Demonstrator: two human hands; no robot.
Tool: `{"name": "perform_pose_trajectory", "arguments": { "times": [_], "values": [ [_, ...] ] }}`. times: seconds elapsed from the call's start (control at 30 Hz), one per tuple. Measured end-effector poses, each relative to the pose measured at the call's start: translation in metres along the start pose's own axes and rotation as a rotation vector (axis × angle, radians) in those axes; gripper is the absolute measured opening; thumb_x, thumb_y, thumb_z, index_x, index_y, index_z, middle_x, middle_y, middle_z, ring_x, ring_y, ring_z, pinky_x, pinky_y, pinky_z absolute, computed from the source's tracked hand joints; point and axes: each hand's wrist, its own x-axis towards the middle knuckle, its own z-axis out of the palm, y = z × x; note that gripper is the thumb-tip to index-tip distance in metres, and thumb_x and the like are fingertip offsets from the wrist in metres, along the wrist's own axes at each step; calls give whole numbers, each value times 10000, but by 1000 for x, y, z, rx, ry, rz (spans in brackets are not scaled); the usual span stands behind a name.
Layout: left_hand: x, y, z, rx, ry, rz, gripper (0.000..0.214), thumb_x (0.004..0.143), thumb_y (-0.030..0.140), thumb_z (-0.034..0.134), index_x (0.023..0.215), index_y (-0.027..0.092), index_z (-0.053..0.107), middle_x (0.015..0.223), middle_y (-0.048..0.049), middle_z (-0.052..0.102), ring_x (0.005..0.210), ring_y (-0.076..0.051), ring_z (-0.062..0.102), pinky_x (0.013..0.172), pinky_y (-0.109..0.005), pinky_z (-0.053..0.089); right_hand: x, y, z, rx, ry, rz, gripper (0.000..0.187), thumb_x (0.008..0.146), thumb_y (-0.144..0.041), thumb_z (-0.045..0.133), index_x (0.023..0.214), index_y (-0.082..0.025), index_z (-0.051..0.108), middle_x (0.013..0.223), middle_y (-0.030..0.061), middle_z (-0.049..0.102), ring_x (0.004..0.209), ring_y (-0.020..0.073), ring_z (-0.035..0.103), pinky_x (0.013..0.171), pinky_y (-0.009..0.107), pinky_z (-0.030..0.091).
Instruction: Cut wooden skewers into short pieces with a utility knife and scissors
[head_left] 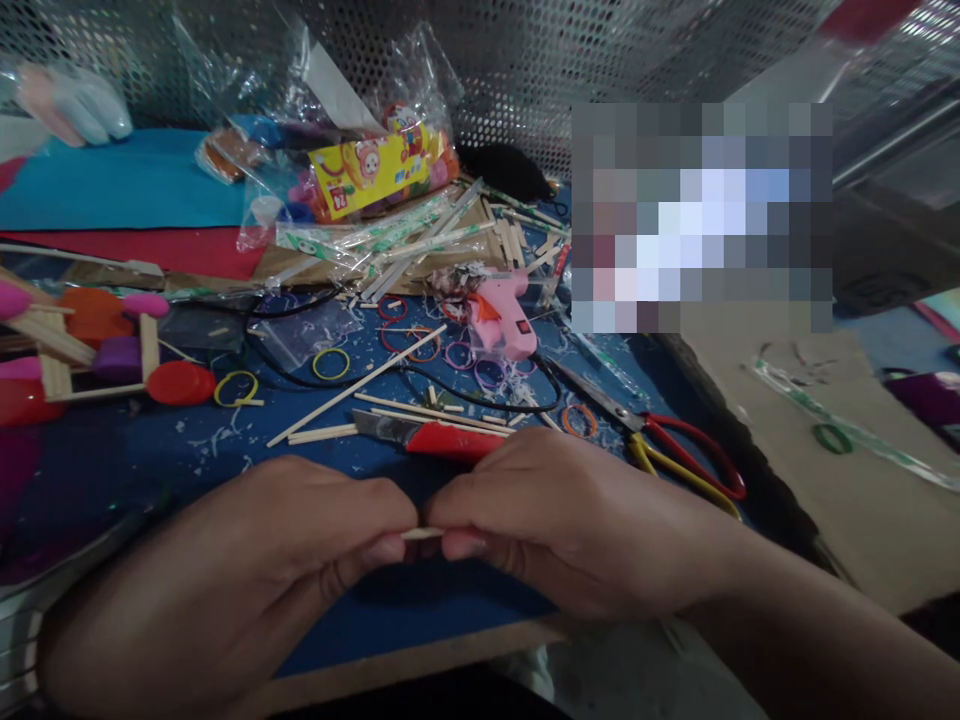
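Observation:
My left hand [300, 530] and my right hand [532, 510] meet over the near edge of the blue table, thumbs and fingers pinched on a short thin wooden stick [421, 535]. Only a small pale length of it shows between the fingertips; the rest is hidden in my grip. Just behind my right hand lies a craft knife [450, 440] with a red handle and a dark blade. Several wooden sticks [360, 385] rest beyond my hands. To the right, scissors [652, 425] with red and yellow handles lie partly behind my right wrist.
A pink glue gun [506, 315] with a black cord lies mid-table among rubber bands [331, 364] and shavings. At left sits a stick-and-disc construction [120, 350]. Plastic-wrapped packs [375, 170] line the back, against a perforated metal panel [510, 60]. Cardboard [795, 420] covers the right side.

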Motion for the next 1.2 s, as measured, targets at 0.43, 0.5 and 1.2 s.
{"name": "perform_pose_trajectory", "arguments": {
  "times": [0.43,0.5,1.2],
  "values": [
    [2,2,-1,-65,-42,-44,379,1105,346,307,861,247,579,754,66,690,632,-86,637,558,-218,434,0,0,-2,50,-37,30,201,1067,-212,495,925,-174,631,787,-28,645,685,93,521,653,205,396],
    [0,2,-1,-75,-50,-44,359,1101,339,319,871,249,580,761,67,691,635,-85,635,556,-218,429,0,0,-2,50,-43,25,193,1066,-206,495,931,-178,630,793,-24,659,684,95,531,653,208,401],
    [3,4,2,-102,-9,-74,351,1082,309,376,784,241,548,630,74,600,529,-83,554,499,-229,364,-1,-7,-2,27,17,87,163,1047,-189,536,952,-168,667,768,-36,678,641,83,540,608,194,381]
  ]
}}
